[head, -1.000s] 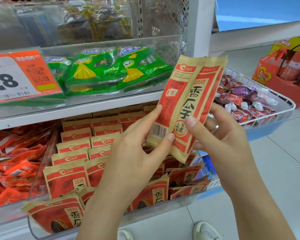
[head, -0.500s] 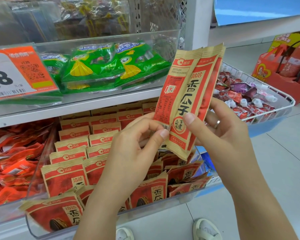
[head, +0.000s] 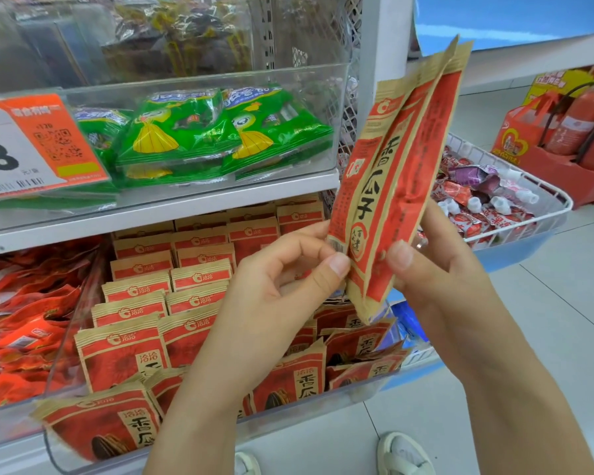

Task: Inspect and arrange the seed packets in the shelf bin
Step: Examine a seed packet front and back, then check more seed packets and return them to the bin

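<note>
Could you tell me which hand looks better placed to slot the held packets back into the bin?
Probably the left hand: it pinches the held packets at their lower edge, directly above the clear bin. The right hand holds them farther out, past the bin's end.

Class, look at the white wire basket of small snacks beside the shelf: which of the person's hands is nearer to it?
Right. The right hand is just in front of the wire basket, holding the seed packets. The left hand is farther off, over the shelf bin.
</note>
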Available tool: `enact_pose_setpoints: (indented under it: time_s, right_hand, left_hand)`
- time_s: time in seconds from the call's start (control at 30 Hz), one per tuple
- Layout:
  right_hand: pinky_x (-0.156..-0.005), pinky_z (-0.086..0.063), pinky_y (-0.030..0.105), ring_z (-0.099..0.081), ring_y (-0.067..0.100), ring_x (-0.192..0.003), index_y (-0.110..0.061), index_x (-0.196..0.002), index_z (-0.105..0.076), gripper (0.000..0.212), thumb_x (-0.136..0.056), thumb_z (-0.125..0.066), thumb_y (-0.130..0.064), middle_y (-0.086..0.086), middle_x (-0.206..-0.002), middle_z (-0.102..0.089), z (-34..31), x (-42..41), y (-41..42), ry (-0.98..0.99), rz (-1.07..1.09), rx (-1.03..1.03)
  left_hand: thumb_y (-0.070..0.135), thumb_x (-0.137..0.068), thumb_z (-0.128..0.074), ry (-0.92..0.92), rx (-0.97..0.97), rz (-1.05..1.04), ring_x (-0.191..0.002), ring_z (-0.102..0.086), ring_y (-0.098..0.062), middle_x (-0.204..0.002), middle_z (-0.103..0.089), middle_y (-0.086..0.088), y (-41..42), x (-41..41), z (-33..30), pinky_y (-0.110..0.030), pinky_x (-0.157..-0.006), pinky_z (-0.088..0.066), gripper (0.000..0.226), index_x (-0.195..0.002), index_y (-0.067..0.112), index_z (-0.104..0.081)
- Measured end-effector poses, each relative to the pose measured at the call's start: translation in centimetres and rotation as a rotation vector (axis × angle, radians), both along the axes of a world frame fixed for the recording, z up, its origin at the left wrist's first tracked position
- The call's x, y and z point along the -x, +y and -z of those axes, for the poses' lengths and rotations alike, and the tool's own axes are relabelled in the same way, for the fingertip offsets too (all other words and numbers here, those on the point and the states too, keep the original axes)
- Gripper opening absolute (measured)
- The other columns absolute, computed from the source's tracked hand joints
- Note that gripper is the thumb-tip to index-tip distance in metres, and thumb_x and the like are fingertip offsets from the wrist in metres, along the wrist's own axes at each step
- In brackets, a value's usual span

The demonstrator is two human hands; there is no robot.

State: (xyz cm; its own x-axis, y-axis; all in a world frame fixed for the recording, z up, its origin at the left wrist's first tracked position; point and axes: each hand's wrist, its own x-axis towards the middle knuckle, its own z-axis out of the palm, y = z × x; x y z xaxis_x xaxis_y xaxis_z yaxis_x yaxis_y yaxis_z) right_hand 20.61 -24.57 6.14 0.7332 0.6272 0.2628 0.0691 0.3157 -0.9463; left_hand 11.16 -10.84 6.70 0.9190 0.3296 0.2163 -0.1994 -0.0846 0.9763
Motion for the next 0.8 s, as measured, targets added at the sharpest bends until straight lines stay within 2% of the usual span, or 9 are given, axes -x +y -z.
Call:
enact_pose_setpoints:
  time_s: [0.1,0.2,0.3,0.4,0.5,0.6,0.7,0.8]
  right_hand:
    - [-0.084,-0.056,0.030,-0.069,0.024,-0.106,-0.027,-0.147,-0.040,0.107,-0.053,-0.090,-0.043,0.016,-0.121,-0.066,0.4,-0.2,0.3,0.013,0.040,0.014]
    - [-0.095,-0.055,0.038,-0.069,0.023,-0.106,-0.033,-0.144,-0.043,0.092,-0.059,-0.077,-0.037,0.013,-0.120,-0.067,0.6,-0.1,0.7,0.035,0.073,0.016]
    - [-0.093,-0.055,0.036,-0.070,0.020,-0.103,-0.036,-0.141,-0.046,0.088,-0.059,-0.076,-0.040,0.011,-0.118,-0.068,0.6,0.0,0.8,0.030,0.093,0.041]
    - [-0.091,-0.056,0.033,-0.071,0.018,-0.102,-0.037,-0.140,-0.048,0.085,-0.059,-0.075,-0.044,0.008,-0.117,-0.069,0.3,0.1,0.8,0.017,0.102,0.086]
    - [-0.093,-0.056,0.041,-0.071,0.020,-0.102,-0.036,-0.136,-0.053,0.077,-0.062,-0.073,-0.046,0.008,-0.115,-0.070,0.3,0.0,0.6,0.016,0.094,0.109]
    - [-0.093,-0.056,0.044,-0.071,0.021,-0.100,-0.036,-0.134,-0.055,0.074,-0.063,-0.073,-0.047,0.008,-0.112,-0.071,0.2,0.0,0.6,0.012,0.089,0.122]
    - [-0.094,-0.055,0.046,-0.071,0.021,-0.100,-0.036,-0.133,-0.055,0.074,-0.062,-0.073,-0.048,0.007,-0.111,-0.071,0.3,0.0,0.7,0.013,0.096,0.127]
    - [-0.093,-0.056,0.042,-0.072,0.020,-0.099,-0.036,-0.133,-0.056,0.075,-0.062,-0.074,-0.047,0.006,-0.110,-0.071,0.4,0.0,0.6,0.019,0.097,0.126]
  left_hand:
    - [0.044,-0.075,-0.077,0.049,0.019,0.077,-0.117,-0.060,-0.002,-0.124,-0.067,0.010,0.2,0.0,0.2,-0.014,-0.089,-0.049,0.036,-0.089,0.012,-0.066]
    - [0.042,-0.060,-0.077,0.070,0.038,0.085,-0.110,-0.066,-0.005,-0.133,-0.061,0.008,0.4,-0.1,0.4,-0.020,-0.094,-0.051,0.038,-0.084,0.017,-0.063]
    - [0.038,-0.060,-0.078,0.072,0.061,0.091,-0.109,-0.066,-0.006,-0.129,-0.064,0.006,0.6,-0.1,0.5,-0.020,-0.089,-0.053,0.037,-0.084,0.013,-0.065]
    - [0.038,-0.064,-0.076,0.062,0.064,0.122,-0.118,-0.061,-0.006,-0.117,-0.071,0.007,0.9,0.1,0.6,-0.016,-0.083,-0.052,0.032,-0.079,0.010,-0.068]
    - [0.039,-0.069,-0.071,0.052,0.039,0.139,-0.125,-0.055,-0.004,-0.109,-0.074,0.007,1.3,0.0,0.8,-0.013,-0.094,-0.047,0.027,-0.078,0.014,-0.073]
    - [0.040,-0.070,-0.070,0.043,0.060,0.140,-0.127,-0.054,-0.006,-0.111,-0.074,0.009,1.4,-0.1,0.9,-0.012,-0.095,-0.045,0.021,-0.077,0.021,-0.076]
    - [0.040,-0.071,-0.069,0.042,0.056,0.134,-0.127,-0.054,-0.006,-0.111,-0.074,0.007,1.4,-0.1,1.0,-0.016,-0.098,-0.046,0.015,-0.073,0.026,-0.074]
    - [0.042,-0.072,-0.069,0.058,0.033,0.118,-0.127,-0.054,-0.005,-0.111,-0.074,0.006,1.3,-0.2,1.0,-0.024,-0.101,-0.047,0.014,-0.070,0.028,-0.073]
